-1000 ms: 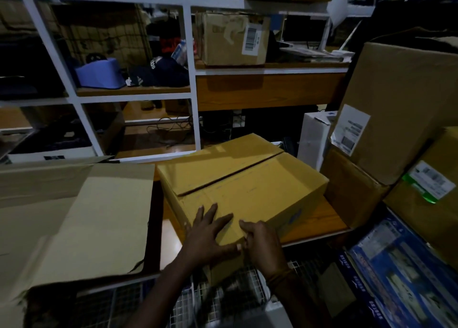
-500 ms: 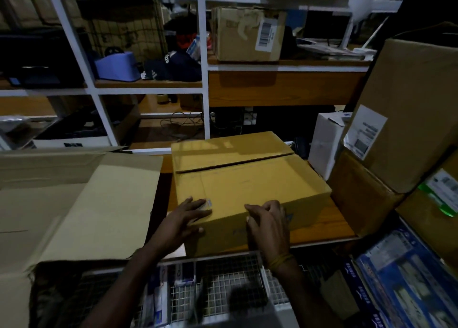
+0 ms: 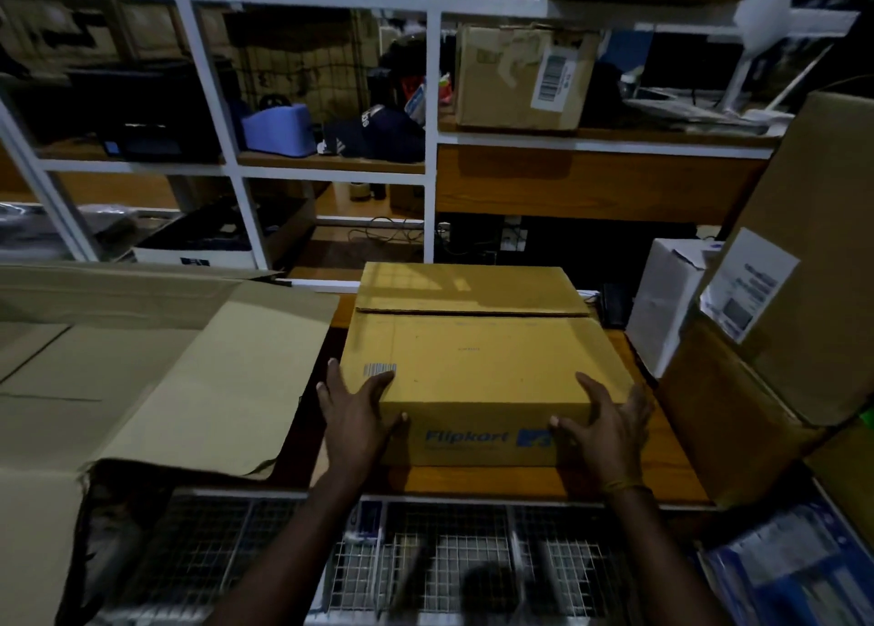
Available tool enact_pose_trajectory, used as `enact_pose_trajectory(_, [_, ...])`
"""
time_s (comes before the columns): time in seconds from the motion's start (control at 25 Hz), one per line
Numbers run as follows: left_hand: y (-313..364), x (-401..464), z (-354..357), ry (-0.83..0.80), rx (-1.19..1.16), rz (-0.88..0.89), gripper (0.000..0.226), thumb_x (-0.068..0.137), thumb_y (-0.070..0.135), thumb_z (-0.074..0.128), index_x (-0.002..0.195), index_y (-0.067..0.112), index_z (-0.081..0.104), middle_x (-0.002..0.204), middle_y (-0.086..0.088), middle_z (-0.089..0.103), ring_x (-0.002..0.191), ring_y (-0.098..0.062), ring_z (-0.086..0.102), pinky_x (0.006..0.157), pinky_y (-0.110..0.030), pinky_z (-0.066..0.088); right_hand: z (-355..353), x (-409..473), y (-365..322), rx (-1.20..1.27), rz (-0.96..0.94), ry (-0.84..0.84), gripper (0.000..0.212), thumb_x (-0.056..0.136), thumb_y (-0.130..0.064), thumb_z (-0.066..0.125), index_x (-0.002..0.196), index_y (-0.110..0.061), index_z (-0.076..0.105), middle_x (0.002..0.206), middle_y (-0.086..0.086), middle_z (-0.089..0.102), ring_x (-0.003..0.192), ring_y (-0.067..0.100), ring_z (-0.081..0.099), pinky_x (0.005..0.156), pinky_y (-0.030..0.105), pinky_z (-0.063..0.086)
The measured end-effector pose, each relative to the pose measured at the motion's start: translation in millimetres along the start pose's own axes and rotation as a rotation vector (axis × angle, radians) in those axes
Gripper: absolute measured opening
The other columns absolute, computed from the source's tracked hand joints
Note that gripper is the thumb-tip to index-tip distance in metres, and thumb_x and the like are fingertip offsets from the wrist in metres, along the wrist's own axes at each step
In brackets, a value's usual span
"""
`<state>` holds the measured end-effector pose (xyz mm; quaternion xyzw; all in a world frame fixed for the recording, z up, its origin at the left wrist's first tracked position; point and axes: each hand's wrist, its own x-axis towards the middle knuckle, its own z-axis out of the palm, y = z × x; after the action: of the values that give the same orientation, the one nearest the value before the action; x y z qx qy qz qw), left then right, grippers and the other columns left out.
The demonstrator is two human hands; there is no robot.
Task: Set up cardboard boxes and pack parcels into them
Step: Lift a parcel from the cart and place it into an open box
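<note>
Where the wooden desk (image 3: 662, 464) meets its front edge, the closed yellow cardboard box (image 3: 477, 365) sits flat, flaps shut. The left hand (image 3: 352, 417) and right hand (image 3: 610, 429) press its two near corners, fingers spread apart, clamped on nothing. A flattened carton (image 3: 156, 370) lies left.

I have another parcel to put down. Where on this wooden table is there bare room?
Only thin strips: in front of the Flipkart box, and between it and the flattened cardboard at left. The right side is crowded by stacked boxes.
</note>
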<state>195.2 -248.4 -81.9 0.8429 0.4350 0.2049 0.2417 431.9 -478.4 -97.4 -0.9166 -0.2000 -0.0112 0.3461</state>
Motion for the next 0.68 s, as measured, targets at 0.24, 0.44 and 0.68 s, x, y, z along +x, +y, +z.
enact_pose_trajectory(0.24, [10.0, 4.6, 4.5, 0.032, -0.030, -0.083, 0.070, 0.070, 0.041, 0.088, 0.134, 0.037, 0.059, 0.146, -0.020, 0.033, 0.130, -0.045, 0.032, 0.102, -0.052, 0.040, -2.6, 14.7, 11.1, 0.230, -0.041, 0.052, 0.065, 0.062, -0.022, 0.094, 0.120, -0.029, 0.066, 0.157, 0.017, 0.013, 0.143, 0.041, 0.015, 0.110, 0.054, 0.037])
enact_pose_trajectory(0.44, [-1.9, 5.4, 7.3, 0.104, -0.055, -0.042, 0.071, 0.061, 0.045, 0.092, 0.126, 0.035, 0.067, 0.135, -0.018, 0.046, 0.115, -0.042, 0.050, 0.094, -0.051, 0.051, -9.6, 4.5, 2.3, 0.288, -0.083, 0.144, 0.057, 0.058, -0.016, 0.095, 0.109, -0.020, 0.072, 0.151, 0.019, 0.021, 0.136, 0.041, 0.028, 0.110, 0.045, 0.037])
enact_pose_trajectory(0.68, [-2.0, 2.8, -8.7, 0.165, -0.156, 0.085, 0.062, 0.061, 0.037, 0.093, 0.119, 0.028, 0.073, 0.127, -0.012, 0.051, 0.110, -0.036, 0.054, 0.087, -0.049, 0.056, -29.2, -33.6, -4.0, 0.323, -0.022, 0.252, 0.052, 0.059, -0.016, 0.094, 0.107, -0.019, 0.075, 0.151, 0.018, 0.024, 0.136, 0.042, 0.031, 0.110, 0.050, 0.040])
